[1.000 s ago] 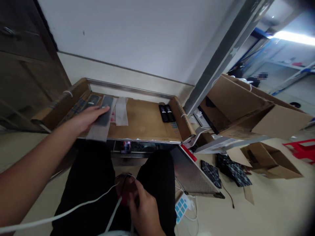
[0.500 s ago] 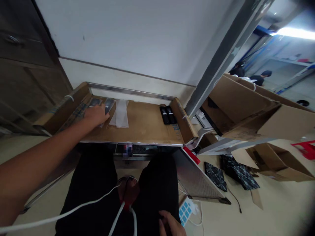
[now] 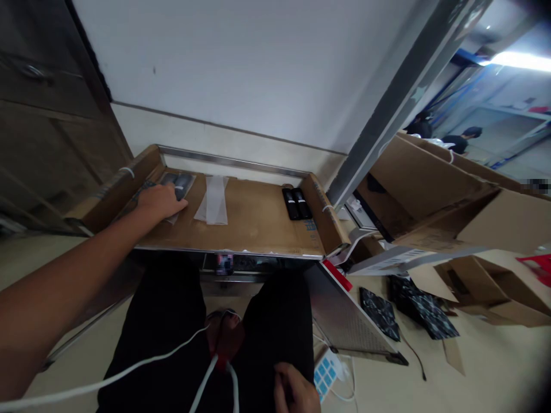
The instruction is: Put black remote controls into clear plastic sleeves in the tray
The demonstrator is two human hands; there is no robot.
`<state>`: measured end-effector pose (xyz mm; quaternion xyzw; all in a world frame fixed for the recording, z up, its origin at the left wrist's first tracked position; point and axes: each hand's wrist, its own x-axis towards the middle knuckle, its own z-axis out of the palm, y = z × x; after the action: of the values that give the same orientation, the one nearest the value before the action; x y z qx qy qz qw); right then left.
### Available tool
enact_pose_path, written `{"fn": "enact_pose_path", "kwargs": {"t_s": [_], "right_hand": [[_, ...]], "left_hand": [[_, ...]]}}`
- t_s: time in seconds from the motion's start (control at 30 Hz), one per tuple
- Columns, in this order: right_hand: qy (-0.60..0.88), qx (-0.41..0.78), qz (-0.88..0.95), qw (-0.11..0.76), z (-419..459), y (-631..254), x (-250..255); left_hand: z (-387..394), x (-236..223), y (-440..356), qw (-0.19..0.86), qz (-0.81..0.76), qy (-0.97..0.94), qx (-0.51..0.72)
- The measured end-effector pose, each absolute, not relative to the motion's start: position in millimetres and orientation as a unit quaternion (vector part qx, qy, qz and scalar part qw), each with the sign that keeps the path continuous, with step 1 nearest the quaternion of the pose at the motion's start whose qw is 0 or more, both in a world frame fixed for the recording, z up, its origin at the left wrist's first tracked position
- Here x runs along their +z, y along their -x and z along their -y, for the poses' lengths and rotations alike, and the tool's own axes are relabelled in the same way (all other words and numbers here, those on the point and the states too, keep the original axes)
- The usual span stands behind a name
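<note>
My left hand (image 3: 159,202) lies over a dark, elongated item in a clear plastic sleeve (image 3: 184,184), at the left end of a cardboard-lined tray (image 3: 258,229). Its fingers press together on the sleeve and the thumb points right; fingertips are partly hidden. Another dark sleeved item (image 3: 169,178) lies close beside it. Right of the hand are flat, translucent plastic sleeves (image 3: 215,201), overlapping. Two black items with small white labels (image 3: 297,203) sit side by side at the tray's right end. My right hand (image 3: 297,390) rests on my right thigh, loosely curled, thumb and finger apart, holding nothing.
Raised cardboard sides (image 3: 325,212) bound the tray. A large open carton (image 3: 430,189) stands to the right behind a grey post (image 3: 387,97). Dark patterned bags (image 3: 379,312) and a power strip (image 3: 325,373) lie on the floor. White cables (image 3: 146,361) cross my lap. People work far back.
My left hand has shifted slightly left, and the sleeved item under it now lies closer to its neighbour. The view has turned a little. My right hand stays on the thigh.
</note>
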<state>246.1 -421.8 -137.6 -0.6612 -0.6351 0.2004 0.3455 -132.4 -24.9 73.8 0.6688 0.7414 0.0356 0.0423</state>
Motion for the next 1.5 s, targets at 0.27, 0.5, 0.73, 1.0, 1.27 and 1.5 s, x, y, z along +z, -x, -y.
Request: {"fn": "enact_pose_path", "kwargs": {"t_s": [0.27,0.5,0.73,1.0,1.27,1.5], "right_hand": [[0.672,0.188,0.613,0.371,416.8,-232.4,-109.5],[0.632,0.110,0.666,0.381,350.7,-233.0,-44.8],[0.675,-0.089,0.642,0.352,130.1,-246.5,29.4],[0.810,-0.120,0.551,0.161,22.1,-234.1,12.1],[0.818,-0.108,0.562,0.065,10.7,-222.0,26.6],[0.806,-0.103,0.581,0.052,27.2,-217.4,29.9]], "left_hand": [[16.4,76.7,135.7,0.027,-0.776,-0.629,0.020],[58.3,40.6,88.5,0.109,-0.489,-0.822,0.269],[54.1,2.5,77.8,0.170,-0.462,-0.818,0.299],[51.6,6.0,80.6,0.162,-0.449,-0.820,0.317],[56.0,8.6,81.1,0.109,-0.475,-0.808,0.330],[59.8,10.8,78.8,0.078,-0.479,-0.816,0.313]]}}
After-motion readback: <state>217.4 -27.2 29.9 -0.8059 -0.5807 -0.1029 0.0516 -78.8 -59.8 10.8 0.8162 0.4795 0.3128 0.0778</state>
